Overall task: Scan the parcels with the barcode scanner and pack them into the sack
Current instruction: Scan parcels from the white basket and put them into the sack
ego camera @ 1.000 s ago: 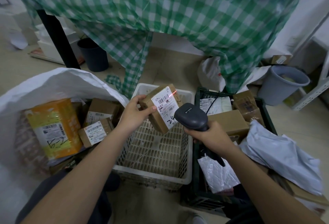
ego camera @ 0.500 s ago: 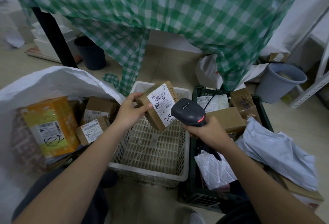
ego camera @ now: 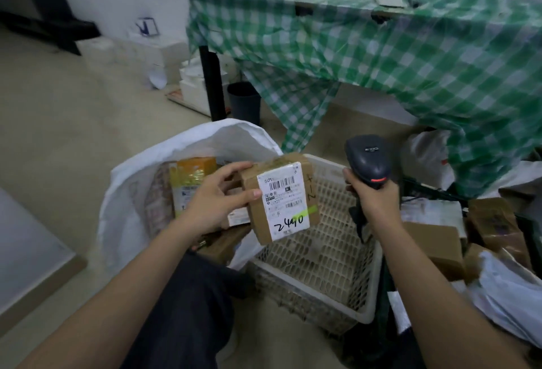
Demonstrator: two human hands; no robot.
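Moved box (ego camera: pixel 280 198) left toward sack (ego camera: pixel 132 192), left hand (ego camera: pixel 217 201) gripping it; right hand (ego camera: pixel 374 195) clenches scanner (ego camera: pixel 368 160), raised clear.

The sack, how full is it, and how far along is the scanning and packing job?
Done: the sack already holds several parcels, including a yellow packet. In hand: the left hand holds a labelled box beside the sack's mouth; the right hand grips the scanner. Left: boxes and bags piled at the right. The white crate looks empty.
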